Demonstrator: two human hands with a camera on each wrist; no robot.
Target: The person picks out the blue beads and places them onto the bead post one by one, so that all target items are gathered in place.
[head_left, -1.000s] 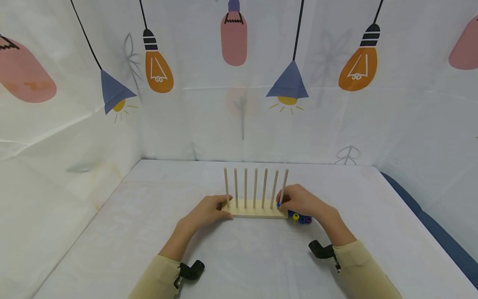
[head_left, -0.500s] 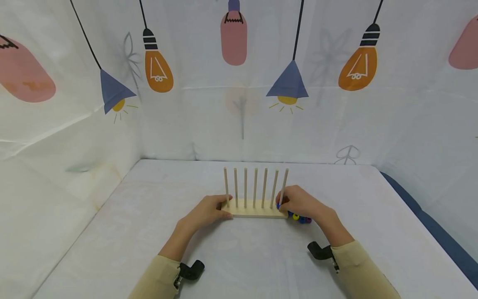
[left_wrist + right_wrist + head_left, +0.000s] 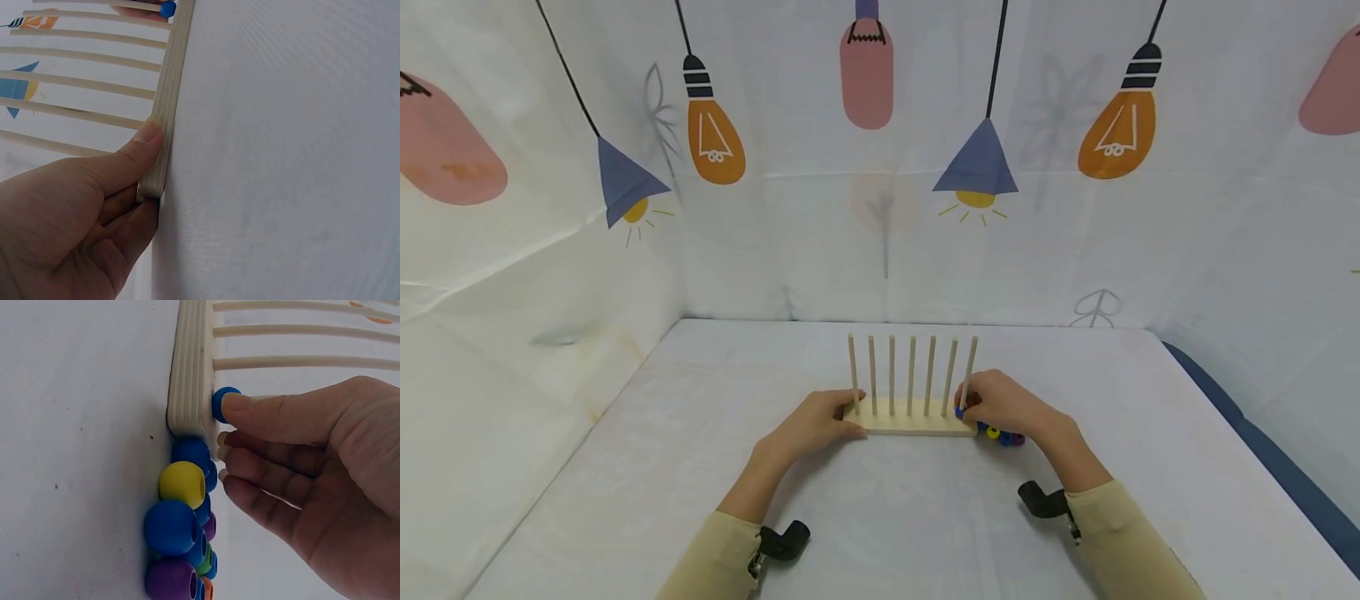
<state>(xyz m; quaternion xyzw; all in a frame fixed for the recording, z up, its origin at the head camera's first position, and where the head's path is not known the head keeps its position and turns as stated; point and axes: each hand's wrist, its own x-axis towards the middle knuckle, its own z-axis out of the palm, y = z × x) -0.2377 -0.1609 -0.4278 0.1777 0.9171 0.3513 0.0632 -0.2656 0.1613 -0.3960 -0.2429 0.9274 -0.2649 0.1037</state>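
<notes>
Beyond tan sleeves [image 3: 1123,533], cut off by the frame, a person's left hand [image 3: 816,421] curls its fingers round one end of a wooden pegboard [image 3: 917,425]. Loose beads [image 3: 172,528], partly hidden in the head view, reveal green and orange from the right wrist. The right hand [image 3: 1007,407] pinches a blue bead [image 3: 219,405] at the end peg's foot, its thumb covering part. Behind hangs a lamp-print sheet [image 3: 820,242].

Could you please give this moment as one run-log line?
left hand: grips left end of pegged base | right hand: holds blue bead at foot of rightmost peg | other beads: beside base's right end
</notes>
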